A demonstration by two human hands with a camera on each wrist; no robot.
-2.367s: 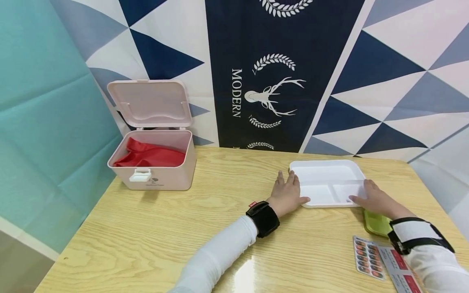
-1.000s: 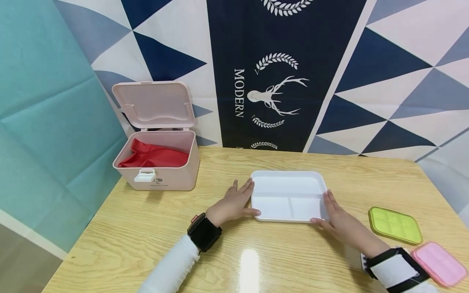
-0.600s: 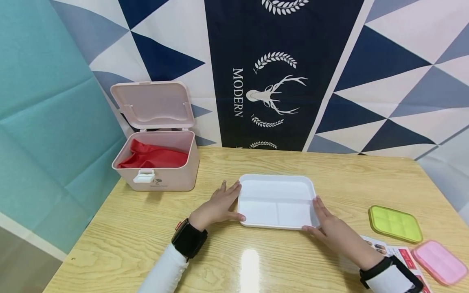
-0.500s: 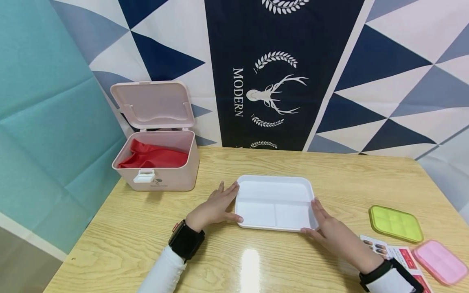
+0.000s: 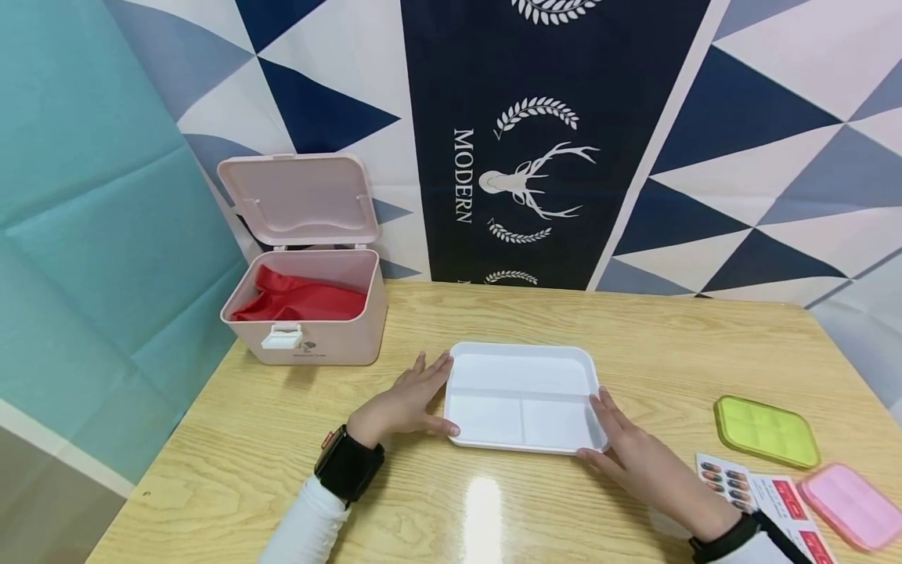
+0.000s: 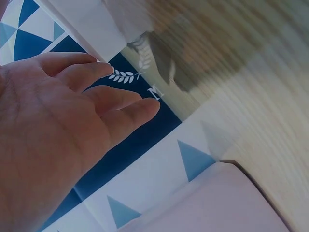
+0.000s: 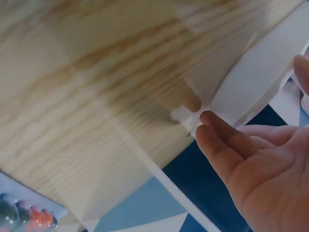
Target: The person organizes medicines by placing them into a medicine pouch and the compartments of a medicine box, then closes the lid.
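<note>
Near the middle of the surface (image 5: 395,509) lies a white tray (image 5: 521,377), flat, its long axis running left to right, the right end slightly nearer the person. It sits between the left hand (image 5: 403,407), to whose right it lies, and the right hand (image 5: 637,456), to whose left it lies; neither is clearly closer. Neither grip is closed: fingers reach out against the short ends, thumbs by the near corners, so even inward pressure would seem to matter most. Farther left stands a pink box (image 5: 348,345), lid (image 5: 303,200) raised, red cloth (image 5: 310,301) inside; rightward are a capsule pack (image 5: 727,479) beside the right forearm, a green case (image 5: 766,431) and a pink case (image 5: 851,505).
</note>
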